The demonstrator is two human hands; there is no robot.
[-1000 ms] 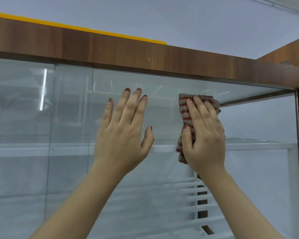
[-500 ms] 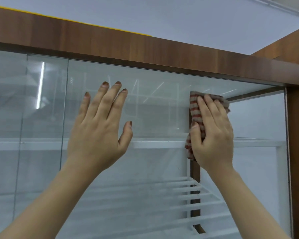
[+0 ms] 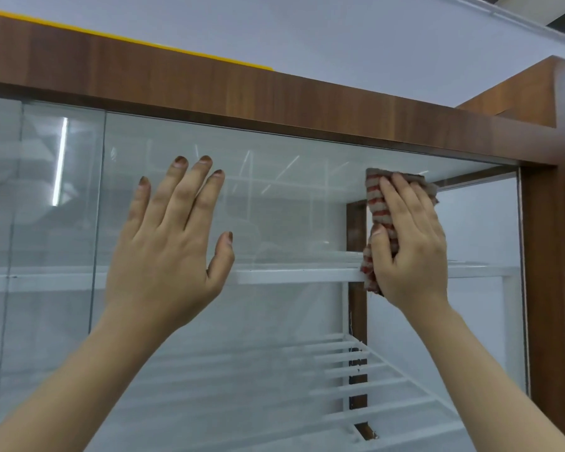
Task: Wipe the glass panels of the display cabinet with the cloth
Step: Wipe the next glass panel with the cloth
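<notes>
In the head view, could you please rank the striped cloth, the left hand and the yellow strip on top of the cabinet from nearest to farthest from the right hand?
1. Striped cloth: pressed under the right hand against the glass.
2. Left hand: flat on the glass, to its left.
3. Yellow strip: up on the cabinet top, far upper left.

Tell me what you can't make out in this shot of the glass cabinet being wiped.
Head view:
- Striped red-and-beige cloth: mostly hidden under the right hand.
- Glass panel: smudges versus reflections unclear because of glare.
- Left hand: contact with the glass hidden by its own back.
- Brown wooden cabinet frame: bottom cut off.
</notes>
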